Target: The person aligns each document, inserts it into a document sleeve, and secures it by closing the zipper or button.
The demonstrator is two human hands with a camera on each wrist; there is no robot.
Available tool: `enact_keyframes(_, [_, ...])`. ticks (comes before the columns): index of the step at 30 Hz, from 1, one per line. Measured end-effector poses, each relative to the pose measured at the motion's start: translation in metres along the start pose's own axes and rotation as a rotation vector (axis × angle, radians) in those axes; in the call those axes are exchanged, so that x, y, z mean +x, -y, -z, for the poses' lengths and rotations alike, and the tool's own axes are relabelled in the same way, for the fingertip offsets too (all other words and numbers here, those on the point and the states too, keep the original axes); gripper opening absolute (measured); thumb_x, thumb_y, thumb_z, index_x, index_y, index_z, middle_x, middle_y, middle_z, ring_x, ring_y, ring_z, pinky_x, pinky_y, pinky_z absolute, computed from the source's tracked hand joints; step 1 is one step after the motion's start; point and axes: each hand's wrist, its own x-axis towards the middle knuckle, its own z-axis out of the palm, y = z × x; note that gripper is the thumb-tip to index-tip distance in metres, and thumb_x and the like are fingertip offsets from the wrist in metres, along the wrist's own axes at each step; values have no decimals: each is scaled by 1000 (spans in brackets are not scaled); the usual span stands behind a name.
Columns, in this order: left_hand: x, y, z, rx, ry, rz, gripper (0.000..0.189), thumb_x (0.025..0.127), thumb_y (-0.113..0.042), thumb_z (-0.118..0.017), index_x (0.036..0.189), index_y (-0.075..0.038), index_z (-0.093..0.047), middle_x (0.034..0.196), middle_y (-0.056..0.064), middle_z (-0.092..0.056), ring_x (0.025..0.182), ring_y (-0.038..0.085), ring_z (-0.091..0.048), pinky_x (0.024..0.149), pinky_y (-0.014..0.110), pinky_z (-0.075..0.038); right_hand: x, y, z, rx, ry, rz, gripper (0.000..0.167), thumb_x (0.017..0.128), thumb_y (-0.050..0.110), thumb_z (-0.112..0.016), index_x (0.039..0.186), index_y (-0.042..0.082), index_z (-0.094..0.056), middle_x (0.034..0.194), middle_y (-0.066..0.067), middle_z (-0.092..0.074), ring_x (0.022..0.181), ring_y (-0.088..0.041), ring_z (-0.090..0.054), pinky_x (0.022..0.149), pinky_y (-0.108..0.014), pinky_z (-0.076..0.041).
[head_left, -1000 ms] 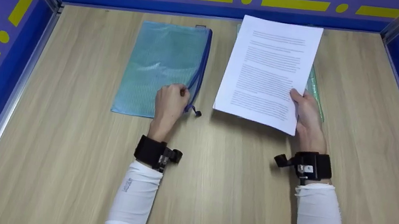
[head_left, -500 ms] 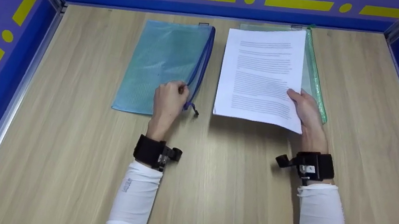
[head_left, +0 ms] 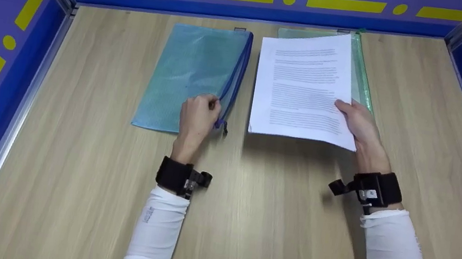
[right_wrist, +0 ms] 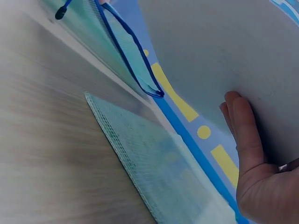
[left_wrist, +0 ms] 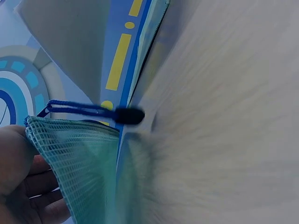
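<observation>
My left hand (head_left: 198, 116) pinches the near right corner of a blue mesh zipper pouch (head_left: 198, 59), whose dark blue zipper edge gapes apart. A cord with a black pull (left_wrist: 128, 115) dangles from that corner in the left wrist view. With thumb on top and fingers beneath, my right hand (head_left: 362, 126) grips printed paper sheets (head_left: 302, 90) by their right edge. The sheets are raised over a green mesh zipper pouch (head_left: 360, 71) and hide most of it. From below, the right wrist view shows the sheets' grey-looking underside (right_wrist: 196, 51) and the green pouch lying under them.
The wooden table (head_left: 243, 224) ends at blue walls (head_left: 240, 10) with yellow marks at the back and sides. A metal rail (head_left: 20, 114) runs along the left edge. Black camera straps (head_left: 175, 175) circle both wrists above white sleeves.
The paper sheets have swung so their top edge moved left and down, uncovering more of the green pouch. My right wrist shifted right; my left hand keeps its place at the blue pouch's corner.
</observation>
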Motion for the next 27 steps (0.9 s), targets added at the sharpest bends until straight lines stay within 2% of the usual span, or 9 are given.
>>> enact_keyframes(11, [0, 0, 0, -3, -8, -1, 20, 95, -12, -60, 97, -1, -77, 88, 11, -76, 73, 22, -70, 73, 39, -58, -3, 8, -2, 7, 72, -36, 48, 105, 20, -46, 148, 1, -37, 95, 1, -76, 81, -12, -74, 63, -22, -58])
enact_keyframes(19, [-1, -2, 0, 14, -10, -11, 20, 95, -12, -61, 101, -2, -77, 94, 12, -78, 83, 26, -74, 77, 40, -59, -2, 6, -5, 8, 101, -70, 47, 104, 20, -47, 147, 2, -39, 97, -1, -76, 83, -14, -75, 64, -23, -59])
enact_keyframes(27, [-3, -4, 0, 43, -2, -13, 21, 95, -13, -60, 103, -3, -77, 95, 12, -78, 83, 26, -74, 76, 39, -59, 2, 1, -14, -22, 118, -81, 46, 105, 20, -46, 146, 0, -39, 96, -1, -76, 82, -14, -74, 62, -23, -59])
